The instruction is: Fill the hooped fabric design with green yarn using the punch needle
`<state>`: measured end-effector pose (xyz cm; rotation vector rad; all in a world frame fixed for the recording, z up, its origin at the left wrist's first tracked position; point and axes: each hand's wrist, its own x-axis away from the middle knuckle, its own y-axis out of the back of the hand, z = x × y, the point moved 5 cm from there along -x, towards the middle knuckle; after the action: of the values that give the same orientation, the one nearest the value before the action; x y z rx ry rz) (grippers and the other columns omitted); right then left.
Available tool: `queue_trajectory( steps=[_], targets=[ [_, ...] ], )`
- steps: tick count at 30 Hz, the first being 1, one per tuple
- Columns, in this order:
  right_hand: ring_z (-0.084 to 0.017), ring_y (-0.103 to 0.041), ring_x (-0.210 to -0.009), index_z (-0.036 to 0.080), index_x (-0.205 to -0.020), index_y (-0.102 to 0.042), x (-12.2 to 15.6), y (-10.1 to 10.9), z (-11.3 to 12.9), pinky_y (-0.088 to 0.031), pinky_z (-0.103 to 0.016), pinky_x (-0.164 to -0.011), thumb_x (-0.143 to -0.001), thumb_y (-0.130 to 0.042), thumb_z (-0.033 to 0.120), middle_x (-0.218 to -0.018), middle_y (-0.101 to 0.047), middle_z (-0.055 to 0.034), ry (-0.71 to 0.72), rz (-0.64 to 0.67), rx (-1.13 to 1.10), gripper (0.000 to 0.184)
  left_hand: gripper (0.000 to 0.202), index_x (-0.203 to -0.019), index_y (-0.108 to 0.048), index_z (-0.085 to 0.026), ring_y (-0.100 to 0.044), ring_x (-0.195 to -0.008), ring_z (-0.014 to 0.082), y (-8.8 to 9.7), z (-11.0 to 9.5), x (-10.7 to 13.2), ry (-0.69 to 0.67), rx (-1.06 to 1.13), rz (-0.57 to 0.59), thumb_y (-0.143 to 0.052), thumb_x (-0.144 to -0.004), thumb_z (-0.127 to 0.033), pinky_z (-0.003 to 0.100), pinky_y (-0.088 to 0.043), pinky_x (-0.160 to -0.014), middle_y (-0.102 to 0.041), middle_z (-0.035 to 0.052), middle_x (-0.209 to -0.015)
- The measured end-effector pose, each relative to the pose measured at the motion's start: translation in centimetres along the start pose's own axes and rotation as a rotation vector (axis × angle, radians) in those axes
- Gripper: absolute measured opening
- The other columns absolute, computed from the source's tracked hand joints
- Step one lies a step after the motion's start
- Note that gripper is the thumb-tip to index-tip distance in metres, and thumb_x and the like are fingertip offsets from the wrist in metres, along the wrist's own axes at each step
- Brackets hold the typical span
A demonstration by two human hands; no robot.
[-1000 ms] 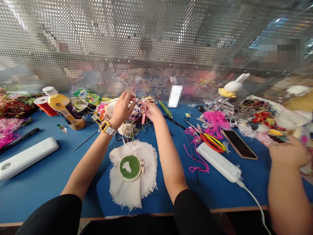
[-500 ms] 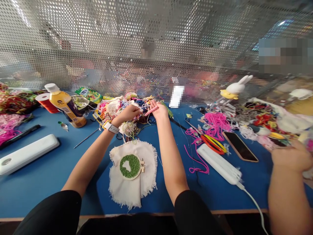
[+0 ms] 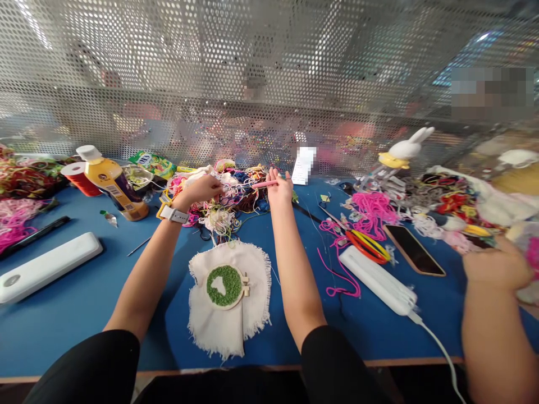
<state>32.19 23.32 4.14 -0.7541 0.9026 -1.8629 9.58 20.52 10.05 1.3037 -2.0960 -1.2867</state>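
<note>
- The two hands are apart above the tangled yarn heap (image 3: 219, 219). The right hand (image 3: 280, 188), palm up with its fingers spread, holds a pink stick (image 3: 264, 183) near one end. The stick juts toward the left hand (image 3: 206, 188), whose fingers are bent; I cannot tell whether they pinch a thread.
- With so little of the stick in the spread fingers, a loose hold could let it tip out and drop among the strands, where it would be awkward to pick out.
- If a strand does run between the hands, it is too fine to make out, and a hard pull could snag it in the heap or drag other strands along.
- The fringed cloth (image 3: 256, 314) lies on the surface (image 3: 168, 350) between the forearms, its hoop (image 3: 233, 304) framing green stitching (image 3: 229, 292). A fine thread (image 3: 274, 276) shows between the cloth and the right forearm; an arm brushing it might catch it and shift the cloth.
- A thin metal rod (image 3: 138, 247) pokes out beside the left forearm. Lowering that arm carelessly could knock it, or bring a scrape if its end is sharp.
- The bottle (image 3: 113, 179) leans; a wide leftward sweep could topple it.
</note>
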Motion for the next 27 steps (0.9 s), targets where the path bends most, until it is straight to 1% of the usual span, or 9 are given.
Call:
queue_trajectory(
  steps=[4, 6, 11, 17, 22, 27],
  targets=[
    [-0.007, -0.069, -0.078, 0.026, -0.104, -0.037, -0.1, 0.1, 0.0, -0.052, -0.032, -0.085, -0.082, -0.037, -0.005, -0.101, -0.066, 0.0002, 0.024, -0.003, -0.014, 0.038, 0.022, -0.059, -0.067, -0.014, -0.047, -0.042, 0.0086, 0.6, 1.4, 0.3, 0.090, -0.077, 0.076, -0.052, -0.072, -0.023, 0.020, -0.030, -0.043, -0.063, 0.0015, -0.052],
    [-0.007, -0.069, -0.076, 0.026, -0.105, -0.036, -0.1, 0.1, 0.0, -0.052, -0.032, -0.084, -0.082, -0.037, -0.005, -0.100, -0.066, 0.0002, 0.031, -0.006, -0.019, 0.039, 0.022, -0.062, -0.068, -0.014, -0.050, -0.045, 0.0097, 1.0, 1.9, 0.6, 0.130, -0.103, 0.101, -0.051, -0.072, -0.023, 0.019, -0.032, -0.044, -0.066, 0.0031, -0.056],
    [-0.006, -0.069, -0.074, 0.027, -0.108, -0.035, -0.2, 0.3, -0.2, -0.053, -0.031, -0.083, -0.081, -0.037, -0.005, -0.099, -0.066, 0.0006, 0.043, -0.003, -0.026, 0.041, 0.023, -0.067, -0.070, -0.015, -0.057, -0.051, 0.0117, 2.2, 3.2, 1.5, 0.212, -0.143, 0.137, -0.048, -0.069, -0.019, 0.018, -0.035, -0.045, -0.068, 0.0033, -0.060],
    [-0.007, -0.070, -0.074, 0.028, -0.114, -0.034, -0.5, 0.5, -0.2, -0.051, -0.033, -0.086, -0.081, -0.037, -0.005, -0.101, -0.067, 0.0010, 0.056, 0.000, -0.024, 0.047, 0.025, -0.071, -0.071, -0.015, -0.059, -0.051, 0.0125, 3.5, 4.9, 2.0, 0.258, -0.174, 0.147, -0.046, -0.066, -0.016, 0.020, -0.037, -0.049, -0.069, 0.0027, -0.060],
    [-0.007, -0.069, -0.075, 0.027, -0.111, -0.039, -0.3, 0.2, -0.3, -0.052, -0.033, -0.084, -0.080, -0.037, -0.004, -0.093, -0.067, 0.0026, 0.057, 0.017, -0.018, 0.044, 0.022, -0.072, -0.069, -0.016, -0.062, -0.055, 0.0136, 3.2, 5.2, 2.0, 0.275, -0.170, 0.199, -0.048, -0.067, -0.018, 0.019, -0.039, -0.050, -0.069, 0.0019, -0.063],
    [-0.007, -0.068, -0.075, 0.025, -0.109, -0.044, -0.1, -0.1, -0.3, -0.053, -0.028, -0.078, -0.081, -0.037, -0.003, -0.083, -0.065, 0.0040, 0.049, 0.024, -0.017, 0.040, 0.015, -0.062, -0.067, -0.018, -0.062, -0.057, 0.0137, 2.6, 5.1, 2.2, 0.264, -0.180, 0.274, -0.052, -0.065, -0.020, 0.019, -0.042, -0.053, -0.068, 0.0003, -0.059]
  ],
)
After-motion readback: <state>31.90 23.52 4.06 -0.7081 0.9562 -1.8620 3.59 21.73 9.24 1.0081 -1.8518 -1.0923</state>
